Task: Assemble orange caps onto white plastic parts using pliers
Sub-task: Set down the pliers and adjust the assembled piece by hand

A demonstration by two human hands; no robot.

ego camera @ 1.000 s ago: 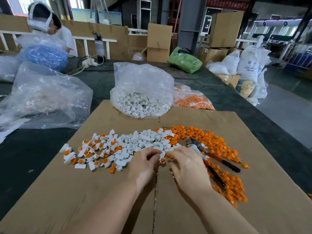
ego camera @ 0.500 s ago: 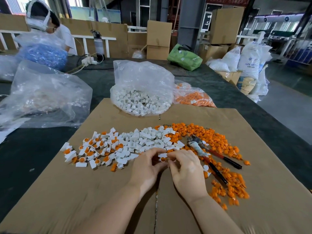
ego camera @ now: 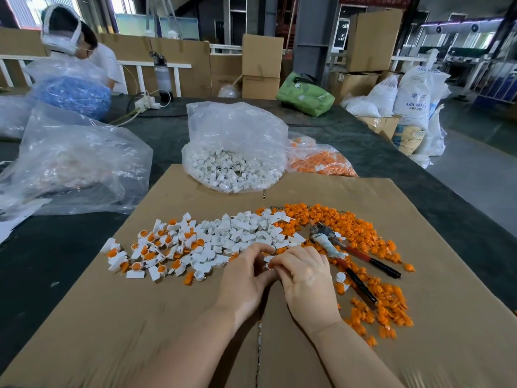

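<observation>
While both forearms rest on cardboard sheet (ego camera: 167, 331), left hand (ego camera: 246, 278) and right hand (ego camera: 305, 278) meet fingertip to fingertip — curled fingers of both pinch 1 white plastic part (ego camera: 269, 260). Pliers (ego camera: 347, 256) lie untouched just right, among loose orange caps (ego camera: 361, 236).

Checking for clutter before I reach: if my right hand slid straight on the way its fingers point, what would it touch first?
Probably the left hand: the right hand points left at it, both pinching a small white part.
</observation>
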